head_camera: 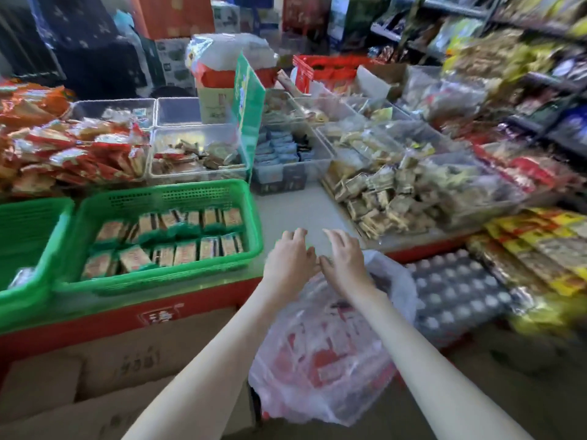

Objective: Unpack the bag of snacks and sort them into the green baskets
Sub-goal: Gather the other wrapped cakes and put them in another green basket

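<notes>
Left hand (290, 262) and right hand (344, 260) are hovering, fingers loosely apart, thumbs meeting above the translucent plastic bag of red snack packets (320, 360). Cannot tell whether they are pinching its rim. The bag is hanging below the counter edge, right of the green slotted plastic basket (178, 198). Risk: thin film slipping, spilling packets floorward.

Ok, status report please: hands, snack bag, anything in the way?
Left hand and right hand open, thumbs close together above the plastic bag. Red packets inside, none in hand. Nearest green basket partly stocked. Nothing blocking.
</notes>
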Tool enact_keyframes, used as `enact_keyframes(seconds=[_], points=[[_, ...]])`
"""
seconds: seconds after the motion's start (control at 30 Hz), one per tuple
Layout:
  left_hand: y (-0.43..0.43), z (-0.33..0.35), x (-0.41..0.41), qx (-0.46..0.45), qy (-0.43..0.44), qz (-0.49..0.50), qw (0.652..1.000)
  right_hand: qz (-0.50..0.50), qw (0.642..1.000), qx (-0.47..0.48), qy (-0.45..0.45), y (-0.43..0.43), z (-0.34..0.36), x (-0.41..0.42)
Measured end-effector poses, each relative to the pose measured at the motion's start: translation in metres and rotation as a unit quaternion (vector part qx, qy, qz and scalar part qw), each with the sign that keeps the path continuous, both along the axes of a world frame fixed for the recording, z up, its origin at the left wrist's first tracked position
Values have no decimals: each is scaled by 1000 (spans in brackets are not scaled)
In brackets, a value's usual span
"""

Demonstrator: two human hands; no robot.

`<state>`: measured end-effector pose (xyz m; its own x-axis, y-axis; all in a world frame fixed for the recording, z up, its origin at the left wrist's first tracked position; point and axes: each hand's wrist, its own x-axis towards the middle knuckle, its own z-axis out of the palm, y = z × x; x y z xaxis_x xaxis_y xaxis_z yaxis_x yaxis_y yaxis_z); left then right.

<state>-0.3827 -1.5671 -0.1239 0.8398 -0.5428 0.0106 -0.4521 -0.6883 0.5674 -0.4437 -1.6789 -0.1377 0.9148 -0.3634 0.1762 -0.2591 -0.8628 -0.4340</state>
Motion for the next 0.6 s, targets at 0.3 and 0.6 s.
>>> enact_keyframes(seconds=[0.3, 0.6], points=[[-185, -42, 11, 20, 15, -39, 999, -97, 994, 19, 43, -209, -29, -31], [-353, -137, 81, 118, -45, -46, 991, -69, 991, 15, 117, -382, -75, 68]])
